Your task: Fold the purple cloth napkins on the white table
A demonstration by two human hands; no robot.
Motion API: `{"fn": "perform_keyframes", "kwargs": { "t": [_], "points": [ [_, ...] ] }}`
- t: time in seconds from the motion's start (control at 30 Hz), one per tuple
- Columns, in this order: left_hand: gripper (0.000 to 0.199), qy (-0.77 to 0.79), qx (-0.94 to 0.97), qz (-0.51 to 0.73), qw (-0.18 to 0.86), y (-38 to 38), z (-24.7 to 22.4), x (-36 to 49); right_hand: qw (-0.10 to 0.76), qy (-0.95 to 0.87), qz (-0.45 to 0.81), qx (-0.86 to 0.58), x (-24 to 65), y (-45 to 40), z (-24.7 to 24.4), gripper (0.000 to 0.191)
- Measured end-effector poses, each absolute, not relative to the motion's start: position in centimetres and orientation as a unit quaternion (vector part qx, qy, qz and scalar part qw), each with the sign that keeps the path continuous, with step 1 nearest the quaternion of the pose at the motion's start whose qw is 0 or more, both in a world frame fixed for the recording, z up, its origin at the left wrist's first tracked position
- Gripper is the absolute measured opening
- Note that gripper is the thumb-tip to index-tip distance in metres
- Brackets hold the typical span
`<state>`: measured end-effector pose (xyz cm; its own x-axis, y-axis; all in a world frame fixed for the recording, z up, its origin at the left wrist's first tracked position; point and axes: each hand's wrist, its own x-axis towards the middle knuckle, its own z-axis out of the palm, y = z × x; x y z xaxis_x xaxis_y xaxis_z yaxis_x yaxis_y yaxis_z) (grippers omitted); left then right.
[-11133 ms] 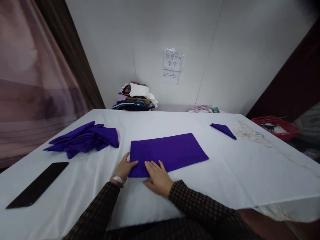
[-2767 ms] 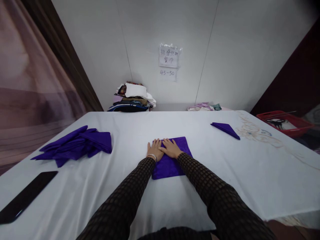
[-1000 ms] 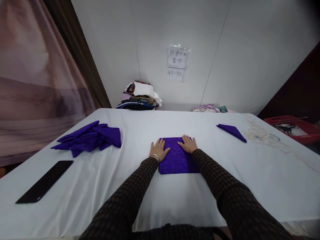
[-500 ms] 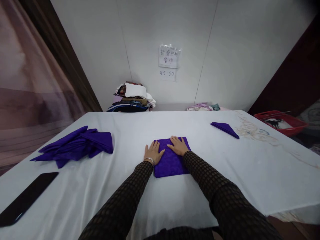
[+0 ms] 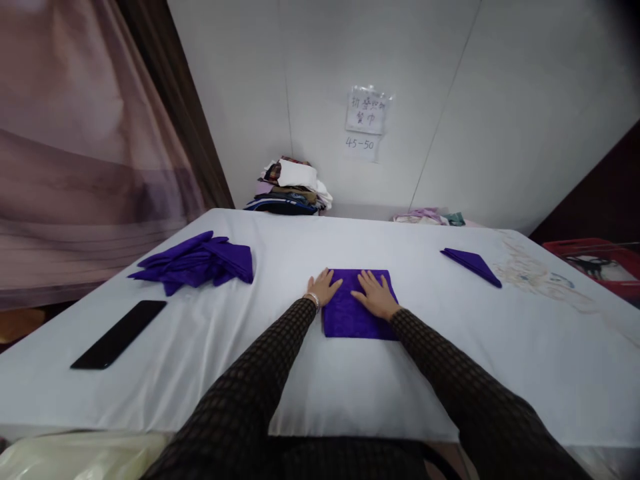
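A purple cloth napkin point(image 5: 357, 323), folded to a rough square, lies flat on the white tablecloth point(image 5: 345, 387) in front of me. My left hand point(image 5: 324, 288) rests open at its left edge, fingers stretched away from me. Flat on the upper right part of the cloth is my right hand point(image 5: 376, 295), palm down with its fingers spread. Neither hand grasps anything. To the right sits a purple napkin folded into a narrow triangle point(image 5: 473, 265). A loose heap of purple napkins point(image 5: 200, 261) lies to the left.
A black phone point(image 5: 120, 335) lies on the left side of the table. Stacked clothes point(image 5: 290, 187) stand by the wall, with more fabric point(image 5: 425, 216) to their right. Beyond the table's right side is a red basket point(image 5: 595, 250). A handwritten sign point(image 5: 367, 113) hangs on the wall.
My view has shifted, so the table sits further right and tilted. The right hand has slid slightly toward me over the napkin. Both hands stay open on it.
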<state>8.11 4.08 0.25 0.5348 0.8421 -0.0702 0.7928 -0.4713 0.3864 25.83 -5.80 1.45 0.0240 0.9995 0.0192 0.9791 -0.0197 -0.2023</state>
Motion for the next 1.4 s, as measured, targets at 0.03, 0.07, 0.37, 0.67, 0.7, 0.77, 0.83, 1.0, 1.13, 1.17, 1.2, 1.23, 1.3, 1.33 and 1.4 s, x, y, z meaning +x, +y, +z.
{"fn": "perform_keyframes", "kwargs": {
  "t": [0.03,0.07,0.37,0.67,0.7,0.77,0.83,1.0,1.13,1.17,1.2,1.23,1.3,1.33,1.4],
  "points": [
    [0.061,0.484,0.848,0.087,0.198,3.9,0.5,7.6,0.087,-0.709,0.065,-0.697,25.6,-7.2,1.3,0.067],
    [0.059,0.487,0.843,0.113,0.198,3.4,0.6,6.9,0.095,-0.715,0.067,-0.689,25.6,-8.6,1.2,0.066],
    [0.045,0.305,0.91,0.214,0.18,-5.5,-0.4,0.4,0.222,-0.659,0.084,-0.714,30.2,-20.0,-0.6,0.054],
    [0.036,0.32,0.918,0.171,0.162,-6.3,0.5,-1.0,0.243,-0.702,0.086,-0.663,28.9,-21.1,-0.3,0.045],
    [0.036,0.335,0.91,0.179,0.168,-6.3,0.4,-1.3,0.242,-0.71,0.084,-0.656,28.7,-20.8,-0.2,0.044],
    [0.033,0.367,0.893,0.194,0.176,-6.3,0.3,-1.6,0.235,-0.725,0.084,-0.642,28.0,-19.9,0.1,0.043],
    [0.028,0.392,0.879,0.201,0.182,-6.3,0.1,-1.7,0.224,-0.74,0.096,-0.627,26.8,-18.9,0.5,0.042],
    [0.022,0.425,0.872,0.187,0.158,-6.7,0.0,-0.6,0.184,-0.78,0.139,-0.583,22.2,-16.0,1.2,0.042],
    [0.021,0.44,0.864,0.192,0.152,-7.2,-0.1,0.8,0.159,-0.781,0.146,-0.587,19.4,-14.3,0.8,0.047],
    [0.019,0.444,0.86,0.199,0.156,-7.3,-0.1,1.0,0.156,-0.775,0.145,-0.595,19.0,-14.0,0.7,0.049],
    [0.017,0.446,0.856,0.205,0.163,-7.3,-0.2,1.2,0.155,-0.769,0.143,-0.604,18.7,-13.8,0.5,0.05],
    [0.015,0.448,0.852,0.211,0.171,-7.3,-0.2,1.4,0.154,-0.762,0.141,-0.613,18.5,-13.6,0.3,0.051],
    [0.015,0.45,0.843,0.224,0.192,-7.4,-0.2,1.6,0.157,-0.751,0.135,-0.627,18.1,-13.3,0.0,0.053],
    [0.015,0.448,0.839,0.231,0.206,-7.4,-0.1,1.7,0.161,-0.747,0.131,-0.632,17.9,-13.2,-0.1,0.052],
    [0.017,0.442,0.827,0.249,0.243,-7.3,0.0,1.9,0.179,-0.74,0.123,-0.637,17.8,-13.0,-0.3,0.049]
  ]
}}
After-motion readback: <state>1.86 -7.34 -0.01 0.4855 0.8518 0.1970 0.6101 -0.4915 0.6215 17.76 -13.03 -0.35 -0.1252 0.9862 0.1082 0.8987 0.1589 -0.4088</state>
